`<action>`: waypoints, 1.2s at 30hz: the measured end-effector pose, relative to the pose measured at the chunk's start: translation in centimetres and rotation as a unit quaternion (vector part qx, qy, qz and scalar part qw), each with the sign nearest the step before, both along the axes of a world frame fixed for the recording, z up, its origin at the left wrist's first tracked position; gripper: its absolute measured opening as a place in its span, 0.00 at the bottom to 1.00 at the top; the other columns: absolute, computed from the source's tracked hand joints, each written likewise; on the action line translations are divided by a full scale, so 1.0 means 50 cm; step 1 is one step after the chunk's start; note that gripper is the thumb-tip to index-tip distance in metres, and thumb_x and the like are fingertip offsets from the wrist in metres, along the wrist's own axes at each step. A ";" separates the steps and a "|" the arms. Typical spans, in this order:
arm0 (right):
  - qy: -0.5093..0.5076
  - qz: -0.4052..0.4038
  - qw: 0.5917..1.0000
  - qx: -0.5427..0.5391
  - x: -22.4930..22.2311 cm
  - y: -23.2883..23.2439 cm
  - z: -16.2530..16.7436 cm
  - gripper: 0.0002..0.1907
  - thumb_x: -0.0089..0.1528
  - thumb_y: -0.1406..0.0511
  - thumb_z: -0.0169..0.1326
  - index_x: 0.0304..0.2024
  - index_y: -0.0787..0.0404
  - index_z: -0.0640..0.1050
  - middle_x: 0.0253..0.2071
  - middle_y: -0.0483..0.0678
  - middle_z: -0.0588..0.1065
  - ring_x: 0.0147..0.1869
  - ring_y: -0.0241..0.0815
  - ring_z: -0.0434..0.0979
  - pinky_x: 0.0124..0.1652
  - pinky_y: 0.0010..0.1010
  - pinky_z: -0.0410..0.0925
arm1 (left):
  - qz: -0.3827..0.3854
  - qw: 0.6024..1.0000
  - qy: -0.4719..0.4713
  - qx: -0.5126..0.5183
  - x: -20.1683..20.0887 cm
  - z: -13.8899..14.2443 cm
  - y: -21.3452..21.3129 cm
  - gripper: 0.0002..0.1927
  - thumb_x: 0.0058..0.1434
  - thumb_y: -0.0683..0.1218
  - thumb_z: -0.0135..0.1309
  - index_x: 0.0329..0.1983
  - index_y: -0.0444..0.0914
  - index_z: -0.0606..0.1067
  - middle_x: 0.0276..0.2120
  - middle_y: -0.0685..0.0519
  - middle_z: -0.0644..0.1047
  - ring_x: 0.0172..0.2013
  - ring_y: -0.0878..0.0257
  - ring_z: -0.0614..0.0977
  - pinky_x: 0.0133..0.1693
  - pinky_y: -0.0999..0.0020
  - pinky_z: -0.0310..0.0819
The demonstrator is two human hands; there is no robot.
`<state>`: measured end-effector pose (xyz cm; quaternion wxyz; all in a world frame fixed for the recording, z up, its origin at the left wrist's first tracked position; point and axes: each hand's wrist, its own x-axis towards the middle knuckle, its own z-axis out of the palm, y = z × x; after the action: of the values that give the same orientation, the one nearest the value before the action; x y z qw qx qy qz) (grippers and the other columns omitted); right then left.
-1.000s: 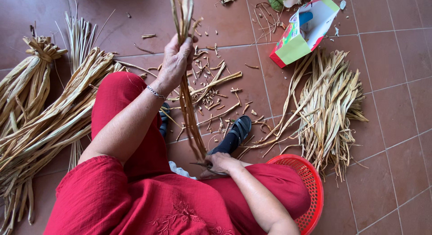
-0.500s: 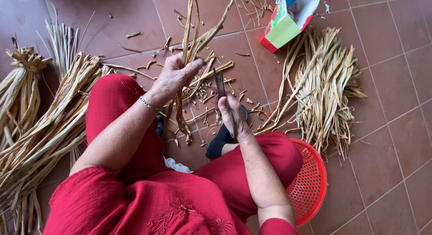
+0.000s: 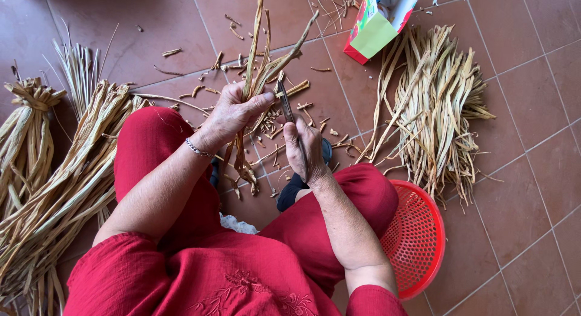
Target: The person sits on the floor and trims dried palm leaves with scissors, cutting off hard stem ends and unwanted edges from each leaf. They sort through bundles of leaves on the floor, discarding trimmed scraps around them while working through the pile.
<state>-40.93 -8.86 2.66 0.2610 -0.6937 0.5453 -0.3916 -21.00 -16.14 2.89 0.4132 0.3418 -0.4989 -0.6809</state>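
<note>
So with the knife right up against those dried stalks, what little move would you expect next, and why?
Probably a short draw of the knife along the stalks, slitting or trimming them. The left hand grips the bunch upright, and the right hand holds the blade with its tip near the left thumb. Cut scraps lie on the tiled floor below, which suggests repeated trimming.

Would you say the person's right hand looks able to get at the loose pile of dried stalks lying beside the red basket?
Probably yes. The right hand holds a thin blade, but the pile of dried stalks lies on the open floor on that same side, above the red basket, with nothing between them.
</note>
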 end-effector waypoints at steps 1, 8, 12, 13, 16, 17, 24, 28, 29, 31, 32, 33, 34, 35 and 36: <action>-0.006 -0.006 1.000 0.009 0.001 0.000 -0.001 0.31 0.74 0.46 0.36 0.50 0.63 0.79 0.22 0.48 0.70 0.27 0.43 0.76 0.32 0.36 0.68 | -0.003 1.000 0.003 -0.002 0.000 -0.001 0.000 0.11 0.69 0.50 0.58 0.44 0.37 0.78 0.22 0.65 0.69 0.21 0.77 0.65 0.22 0.78 0.54; -0.039 0.059 0.997 -0.029 -0.003 -0.005 0.004 0.35 0.75 0.42 0.33 0.60 0.63 0.72 0.33 0.49 0.73 0.35 0.40 0.75 0.37 0.32 0.69 | 0.015 1.000 0.021 0.018 -0.005 0.002 0.000 0.10 0.68 0.50 0.59 0.42 0.39 0.78 0.21 0.65 0.69 0.20 0.77 0.65 0.21 0.77 0.54; -0.033 0.057 0.998 0.018 0.002 -0.005 0.000 0.36 0.73 0.40 0.31 0.59 0.62 0.73 0.29 0.49 0.70 0.32 0.42 0.74 0.35 0.34 0.68 | 0.025 0.999 0.025 0.038 -0.006 0.004 0.007 0.12 0.70 0.49 0.59 0.36 0.37 0.75 0.20 0.64 0.68 0.20 0.76 0.64 0.21 0.77 0.53; -0.018 0.048 0.998 0.020 0.003 -0.005 -0.003 0.36 0.73 0.41 0.30 0.58 0.61 0.73 0.27 0.48 0.70 0.31 0.41 0.75 0.35 0.35 0.68 | 0.027 0.998 0.034 0.048 -0.006 0.004 0.008 0.13 0.71 0.48 0.60 0.34 0.37 0.74 0.20 0.63 0.67 0.19 0.76 0.64 0.21 0.76 0.53; 0.015 0.044 0.998 -0.052 0.005 -0.004 -0.014 0.33 0.76 0.42 0.31 0.54 0.62 0.72 0.29 0.46 0.73 0.33 0.42 0.77 0.35 0.34 0.69 | 0.040 0.994 0.050 0.089 -0.008 0.002 0.009 0.07 0.66 0.46 0.59 0.37 0.38 0.78 0.19 0.64 0.68 0.18 0.76 0.64 0.20 0.76 0.53; 0.012 0.034 0.999 -0.034 0.005 -0.004 -0.019 0.32 0.76 0.42 0.31 0.51 0.62 0.72 0.26 0.46 0.71 0.31 0.41 0.76 0.33 0.34 0.68 | 0.037 0.994 0.059 0.089 -0.009 0.000 0.009 0.07 0.66 0.46 0.59 0.37 0.38 0.78 0.19 0.64 0.68 0.18 0.75 0.64 0.20 0.76 0.53; -0.111 0.003 0.992 0.063 0.023 -0.002 -0.049 0.35 0.76 0.41 0.30 0.36 0.61 0.70 0.21 0.42 0.65 0.26 0.34 0.66 0.27 0.31 0.61 | 0.020 0.988 0.129 0.080 -0.018 -0.011 -0.002 0.06 0.68 0.46 0.60 0.38 0.38 0.77 0.21 0.64 0.68 0.18 0.76 0.64 0.20 0.77 0.52; -0.366 -0.112 0.896 0.227 0.013 -0.034 -0.023 0.38 0.67 0.36 0.28 0.37 0.59 0.74 0.18 0.35 0.61 0.18 0.27 0.56 0.17 0.23 0.51 | 0.031 0.999 0.019 0.028 -0.018 -0.008 0.010 0.08 0.68 0.46 0.60 0.39 0.36 0.79 0.21 0.63 0.70 0.20 0.76 0.67 0.22 0.77 0.56; -0.427 -0.091 0.883 0.175 -0.009 -0.056 -0.010 0.39 0.68 0.35 0.30 0.38 0.60 0.73 0.19 0.35 0.61 0.19 0.27 0.57 0.19 0.22 0.51 | 0.026 0.999 0.015 0.026 -0.018 -0.006 0.016 0.07 0.68 0.46 0.60 0.40 0.36 0.79 0.21 0.64 0.70 0.20 0.76 0.67 0.22 0.77 0.56; -0.473 -0.083 0.867 0.134 -0.061 -0.074 0.014 0.40 0.69 0.34 0.32 0.43 0.62 0.73 0.21 0.36 0.62 0.21 0.27 0.59 0.21 0.21 0.52 | 0.013 1.000 0.005 0.024 -0.016 0.000 0.027 0.08 0.67 0.47 0.60 0.42 0.37 0.80 0.21 0.64 0.70 0.20 0.77 0.66 0.22 0.77 0.56; -0.459 -0.093 0.872 0.146 -0.086 -0.081 0.022 0.40 0.68 0.34 0.33 0.45 0.62 0.73 0.22 0.37 0.63 0.22 0.27 0.60 0.22 0.21 0.53 | 0.008 1.000 0.000 0.022 -0.014 0.004 0.029 0.09 0.67 0.48 0.59 0.42 0.37 0.79 0.20 0.64 0.70 0.20 0.76 0.66 0.21 0.77 0.56; -0.443 -0.102 0.876 0.158 -0.104 -0.083 0.027 0.41 0.68 0.34 0.33 0.48 0.63 0.73 0.24 0.38 0.65 0.23 0.28 0.61 0.24 0.21 0.53 | 0.003 1.000 -0.003 0.019 -0.012 0.008 0.028 0.10 0.67 0.49 0.59 0.43 0.37 0.79 0.20 0.64 0.70 0.19 0.76 0.66 0.21 0.77 0.57; -0.403 -0.091 0.898 0.151 -0.115 -0.083 0.028 0.42 0.67 0.33 0.33 0.52 0.63 0.73 0.26 0.38 0.67 0.26 0.27 0.64 0.25 0.20 0.55 | -0.002 1.000 -0.006 0.016 -0.011 0.012 0.027 0.11 0.67 0.49 0.58 0.43 0.37 0.78 0.19 0.64 0.70 0.18 0.76 0.67 0.21 0.77 0.58; -0.364 -0.080 0.917 0.143 -0.120 -0.080 0.027 0.44 0.66 0.33 0.33 0.55 0.63 0.72 0.28 0.38 0.69 0.28 0.27 0.67 0.27 0.20 0.56 | -0.007 1.000 0.003 0.021 -0.009 0.015 0.026 0.11 0.68 0.50 0.56 0.45 0.39 0.77 0.20 0.65 0.68 0.19 0.76 0.66 0.21 0.78 0.56; -0.324 -0.070 0.934 0.134 -0.121 -0.076 0.025 0.45 0.65 0.32 0.33 0.58 0.63 0.72 0.31 0.38 0.71 0.31 0.26 0.70 0.29 0.19 0.58 | -0.014 0.999 0.012 0.026 -0.007 0.018 0.025 0.11 0.69 0.51 0.54 0.48 0.40 0.76 0.20 0.65 0.66 0.19 0.77 0.65 0.21 0.78 0.55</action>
<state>-46.99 -12.67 3.91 0.4859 -0.4477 0.5263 -0.5352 -21.35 -14.88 3.80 0.4009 0.3373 -0.4804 -0.7034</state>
